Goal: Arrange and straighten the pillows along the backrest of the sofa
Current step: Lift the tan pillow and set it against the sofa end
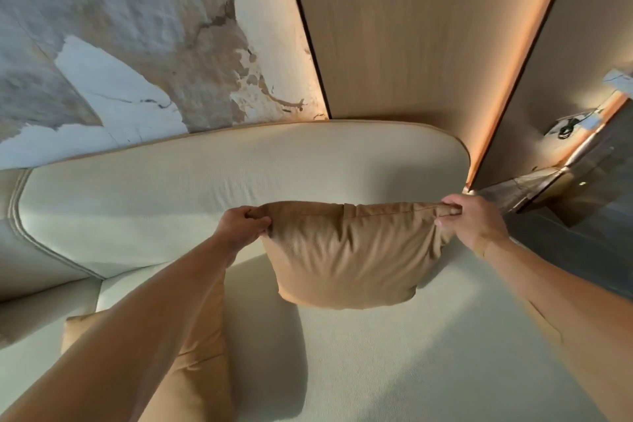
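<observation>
- A second tan pillow [195, 353] lies low on the left of the cream sofa seat [428, 363], largely hidden beneath the left forearm.
- The left hand [241, 223] pinches the upper left corner of a tan pillow [349, 257], its fingers curled round the bunched fabric.
- This pillow hangs upright between both hands, in front of the sofa backrest [222, 188] and toward its right end; its lower edge is clear of the seat, and its shadow falls on the cushion below.
- The right hand [471, 221] grips the upper right corner of the same pillow, with the thumb over the top seam.
- Behind the sofa stand a marbled wall panel [120, 44] on the left and a wooden panel [411, 27] on the right, with a glowing orange light strip [524, 55] beside it.
</observation>
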`<action>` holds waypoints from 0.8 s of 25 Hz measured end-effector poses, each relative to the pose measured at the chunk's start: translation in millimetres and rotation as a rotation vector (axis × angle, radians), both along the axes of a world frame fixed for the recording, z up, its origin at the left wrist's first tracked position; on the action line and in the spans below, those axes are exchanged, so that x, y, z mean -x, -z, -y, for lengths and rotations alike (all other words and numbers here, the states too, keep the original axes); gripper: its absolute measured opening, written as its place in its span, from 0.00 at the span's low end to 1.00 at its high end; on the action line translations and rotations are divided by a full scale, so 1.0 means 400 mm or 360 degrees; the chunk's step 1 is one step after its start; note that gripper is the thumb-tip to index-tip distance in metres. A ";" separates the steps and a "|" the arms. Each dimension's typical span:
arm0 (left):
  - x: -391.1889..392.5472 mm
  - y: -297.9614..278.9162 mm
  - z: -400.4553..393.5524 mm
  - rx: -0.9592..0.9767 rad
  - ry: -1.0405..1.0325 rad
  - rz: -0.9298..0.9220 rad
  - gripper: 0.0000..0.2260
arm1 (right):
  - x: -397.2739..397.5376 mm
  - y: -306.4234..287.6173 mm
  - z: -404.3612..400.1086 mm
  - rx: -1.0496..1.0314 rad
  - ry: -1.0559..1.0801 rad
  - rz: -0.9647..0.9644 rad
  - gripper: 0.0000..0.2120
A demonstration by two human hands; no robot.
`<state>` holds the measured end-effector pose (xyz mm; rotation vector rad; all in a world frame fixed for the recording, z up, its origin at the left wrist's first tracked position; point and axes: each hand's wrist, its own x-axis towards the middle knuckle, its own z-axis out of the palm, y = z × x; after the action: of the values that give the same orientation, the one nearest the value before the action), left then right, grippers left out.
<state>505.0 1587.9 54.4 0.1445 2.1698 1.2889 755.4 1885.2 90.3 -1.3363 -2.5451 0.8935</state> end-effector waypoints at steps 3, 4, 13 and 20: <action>0.013 0.045 -0.064 0.0048 -0.0053 -0.0025 0.09 | 0.044 0.063 -0.068 -0.0007 0.0022 -0.0015 0.16; 0.021 0.054 -0.085 0.0067 -0.0069 -0.0045 0.08 | 0.055 0.082 -0.087 -0.0012 0.0041 -0.0011 0.16; 0.073 0.102 -0.214 0.0062 -0.0048 -0.0220 0.27 | 0.167 0.211 -0.141 -0.0397 -0.0146 0.0121 0.25; 0.064 0.169 -0.244 0.0268 0.0546 -0.0224 0.45 | 0.184 0.270 -0.122 -0.0332 -0.0536 0.0335 0.35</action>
<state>479.2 1685.6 -13.0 0.5282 2.2376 0.9236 681.8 1934.1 -17.6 -1.0078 -2.9872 0.5313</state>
